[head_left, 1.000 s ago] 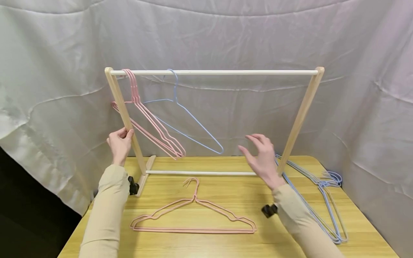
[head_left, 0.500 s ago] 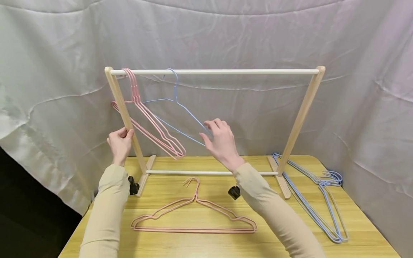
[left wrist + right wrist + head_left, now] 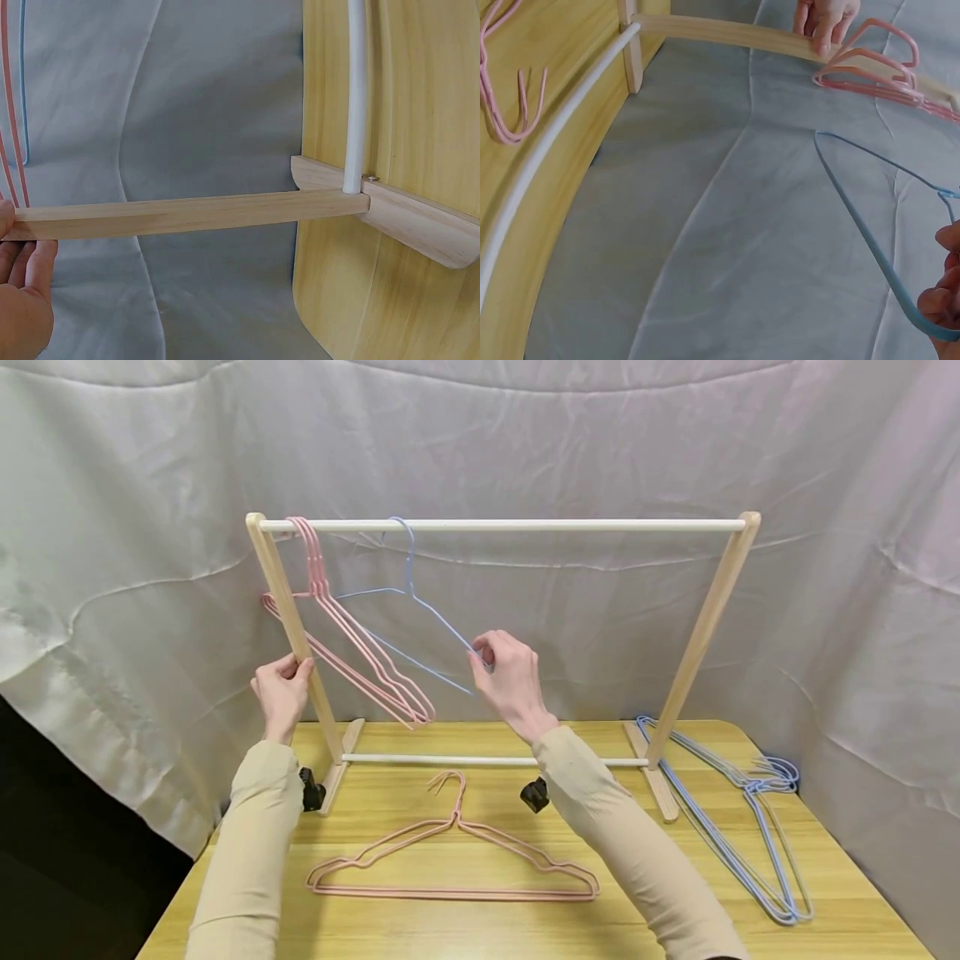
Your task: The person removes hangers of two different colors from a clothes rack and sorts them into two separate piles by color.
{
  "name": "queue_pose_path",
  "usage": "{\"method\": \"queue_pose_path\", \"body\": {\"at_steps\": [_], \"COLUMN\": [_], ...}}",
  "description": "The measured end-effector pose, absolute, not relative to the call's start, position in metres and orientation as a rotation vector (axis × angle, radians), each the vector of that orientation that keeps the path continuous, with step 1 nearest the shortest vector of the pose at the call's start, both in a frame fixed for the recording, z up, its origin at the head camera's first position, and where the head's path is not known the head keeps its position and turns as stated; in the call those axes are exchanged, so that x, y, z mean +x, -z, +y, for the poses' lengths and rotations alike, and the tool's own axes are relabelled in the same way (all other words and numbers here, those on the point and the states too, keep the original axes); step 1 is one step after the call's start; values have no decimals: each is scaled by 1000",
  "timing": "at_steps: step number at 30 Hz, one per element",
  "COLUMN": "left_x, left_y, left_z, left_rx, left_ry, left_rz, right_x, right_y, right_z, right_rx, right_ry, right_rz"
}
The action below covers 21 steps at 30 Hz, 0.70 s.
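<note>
My left hand [image 3: 281, 693] grips the left wooden post [image 3: 288, 602] of a small clothes rack, thumb on one side and fingers on the other in the left wrist view. With my right hand [image 3: 510, 681] I hold the lower right corner of a blue hanger [image 3: 438, 614], its hook over the white top rail [image 3: 562, 525]. In the right wrist view the fingers [image 3: 937, 300] curl at that hanger's end. Several pink hangers [image 3: 318, 577] hang bunched on the rail beside the left post.
Pink hangers [image 3: 457, 893] lie stacked on the wooden table [image 3: 420, 935] in front of the rack. A pile of blue hangers [image 3: 757, 793] lies at the right, partly behind the right post [image 3: 701, 635]. A white lower bar [image 3: 450, 760] joins the posts; grey cloth hangs behind.
My right hand has moved left from near the right post to the blue hanger's corner, and its fingers have closed on it. My left hand stays on the post.
</note>
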State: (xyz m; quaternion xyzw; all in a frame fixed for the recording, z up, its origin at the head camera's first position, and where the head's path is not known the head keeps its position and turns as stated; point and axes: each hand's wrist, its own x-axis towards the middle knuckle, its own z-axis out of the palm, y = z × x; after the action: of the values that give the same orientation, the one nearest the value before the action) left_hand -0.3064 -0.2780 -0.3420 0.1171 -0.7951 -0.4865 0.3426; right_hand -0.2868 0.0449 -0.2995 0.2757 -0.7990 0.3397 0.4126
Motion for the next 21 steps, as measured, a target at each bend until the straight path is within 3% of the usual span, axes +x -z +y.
{"method": "queue_pose_path", "body": {"at_steps": [21], "left_x": [-306], "left_y": [342], "left_z": [-278], "left_rx": [298], "left_ry": [1279], "left_rz": [-2061], "right_x": [-282], "right_y": [297], "right_z": [75], "right_rx": [697], "right_ry": [-1000], "right_rz": [-1796]}}
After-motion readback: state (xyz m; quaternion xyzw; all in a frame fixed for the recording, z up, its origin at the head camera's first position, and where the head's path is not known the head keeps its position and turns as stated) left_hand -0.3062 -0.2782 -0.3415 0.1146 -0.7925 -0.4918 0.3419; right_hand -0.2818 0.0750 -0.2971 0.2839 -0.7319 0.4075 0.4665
